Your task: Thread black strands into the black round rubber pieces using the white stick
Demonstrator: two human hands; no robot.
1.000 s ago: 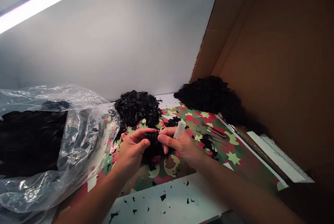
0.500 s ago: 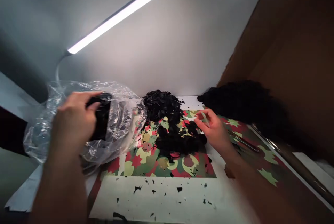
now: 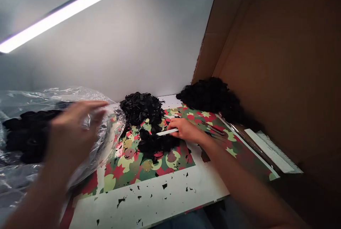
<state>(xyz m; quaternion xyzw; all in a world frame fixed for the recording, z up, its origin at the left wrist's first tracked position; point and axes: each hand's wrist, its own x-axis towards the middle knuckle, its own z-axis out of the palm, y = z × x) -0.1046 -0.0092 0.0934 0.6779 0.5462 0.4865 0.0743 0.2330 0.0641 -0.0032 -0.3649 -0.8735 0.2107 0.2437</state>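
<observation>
My left hand (image 3: pixel 71 129) no longer holds the black bundle it was carrying toward the plastic bag (image 3: pixel 106 133) — its fingers are now spread loose at the bag's mouth. My right hand (image 3: pixel 186 131) has dropped onto the patterned mat (image 3: pixel 128 165), its white tool (image 3: pixel 166 132) now pointing left — at the black clump (image 3: pixel 154 143).

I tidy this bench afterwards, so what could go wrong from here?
The left hand is blurred beside the clear plastic bag; the bag might slide off the table edge. The right hand holds a white stick over loose black pieces, which could scatter more scraps.
</observation>
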